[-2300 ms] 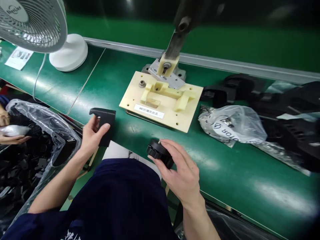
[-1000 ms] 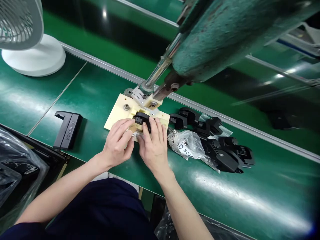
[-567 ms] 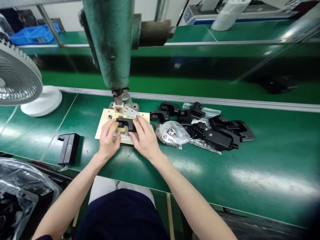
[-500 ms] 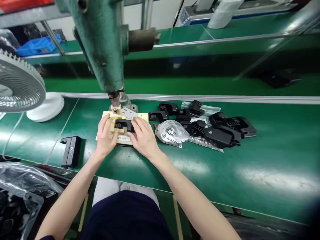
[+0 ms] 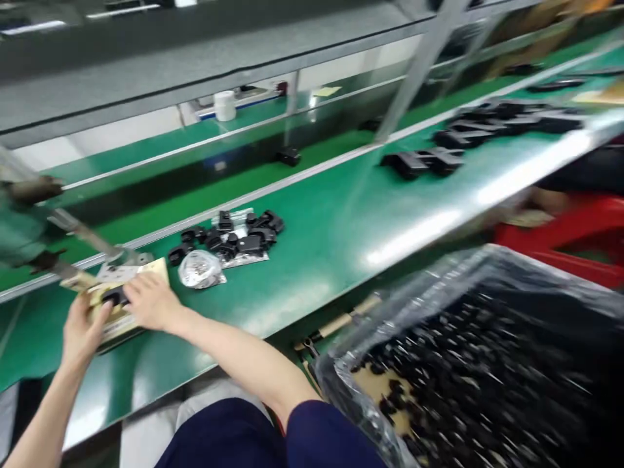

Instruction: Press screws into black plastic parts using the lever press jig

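Left hand (image 5: 82, 328) and right hand (image 5: 152, 301) at black piece (image 5: 115, 296), grips unclear, lined bin (image 5: 344, 361) of black parts (image 5: 468, 364)

white roll (image 5: 225, 106) — upright, far bench (image 5: 260, 116) | red stool (image 5: 531, 242) — right edge, partly visible

The left hand (image 5: 82, 330) and palm-down right hand (image 5: 151, 301) sit close together, arms (image 5: 234, 351) extended.

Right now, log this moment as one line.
left hand: at cream fixture, left side; right hand: at black part, right end; black part: in fixture; clear bag: right of fixture
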`<state>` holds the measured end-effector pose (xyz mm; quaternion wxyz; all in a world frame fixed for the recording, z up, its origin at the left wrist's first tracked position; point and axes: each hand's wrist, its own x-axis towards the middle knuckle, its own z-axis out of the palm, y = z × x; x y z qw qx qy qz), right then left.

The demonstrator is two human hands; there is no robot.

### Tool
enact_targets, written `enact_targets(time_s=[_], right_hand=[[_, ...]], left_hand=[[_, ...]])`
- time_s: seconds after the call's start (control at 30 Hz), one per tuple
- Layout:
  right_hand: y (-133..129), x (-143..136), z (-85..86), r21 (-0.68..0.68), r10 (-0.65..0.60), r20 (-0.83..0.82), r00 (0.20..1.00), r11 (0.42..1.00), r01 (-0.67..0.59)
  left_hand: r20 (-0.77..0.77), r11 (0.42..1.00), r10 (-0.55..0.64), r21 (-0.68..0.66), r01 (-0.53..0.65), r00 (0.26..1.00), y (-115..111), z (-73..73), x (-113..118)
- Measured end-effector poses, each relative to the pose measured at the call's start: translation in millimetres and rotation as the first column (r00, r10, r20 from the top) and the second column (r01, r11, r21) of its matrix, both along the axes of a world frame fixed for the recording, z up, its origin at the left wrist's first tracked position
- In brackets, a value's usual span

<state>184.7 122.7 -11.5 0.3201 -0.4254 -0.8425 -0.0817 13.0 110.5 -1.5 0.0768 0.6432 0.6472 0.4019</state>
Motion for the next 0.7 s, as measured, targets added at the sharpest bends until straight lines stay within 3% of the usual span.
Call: enact_targets(time_s=[0.1,0.17,0.23,0.3,0.4,0.43,0.5,0.53,0.6,0.7], right_hand=[[-6,20,7.4,0.049,0.032,-0.095,0.995,0.998,-0.027],[0,31,10.3,0.11,0.085,-0.203,0.975,0.992,-0.064],[8,25,9.6,0.177,0.17,-0.313,0.934,0.977,-0.118],[-2,9,-0.3,0.234,0.244,-0.42,0.874,0.96,-0.156],[-60,-17,-42.0,0.208,0.23,-0.667,0.708,0.971,-0.12],[-84,-24,-61.2,0.153,0.251,-0.693,0.676,0.967,-0.203],[-125,-38,-100.0,-0.003,0.356,-0.638,0.683,0.886,-0.464],[-138,-45,-117.5,-0.057,0.363,-0.625,0.691,0.862,-0.504],[-146,-58,-146.0,-0.147,0.365,-0.599,0.713,0.825,-0.546],[-131,-71,-171.5,-0.248,0.34,-0.573,0.746,0.796,-0.553]], left_hand=[[0.006,0.998,-0.056,0.003,0.056,0.998,-13,23.5,39],[-0.012,0.998,-0.063,0.02,0.063,0.998,-7,30.4,55],[-0.038,0.998,-0.052,0.03,0.053,0.998,7,33.1,51],[-0.06,0.999,-0.025,0.031,0.027,0.998,18,33.8,37],[-0.073,1.0,-0.018,0.004,0.019,0.997,24,31.2,20],[-0.071,1.0,-0.026,-0.007,0.026,0.997,25,29.4,17],[-0.061,0.998,-0.048,-0.032,0.046,0.997,26,25.2,14],[-0.054,0.997,-0.06,-0.044,0.058,0.997,26,23.0,12],[-0.042,0.995,-0.08,-0.066,0.077,0.996,29,19.3,10],[-0.021,0.992,-0.092,-0.09,0.09,0.995,33,15.8,6]])
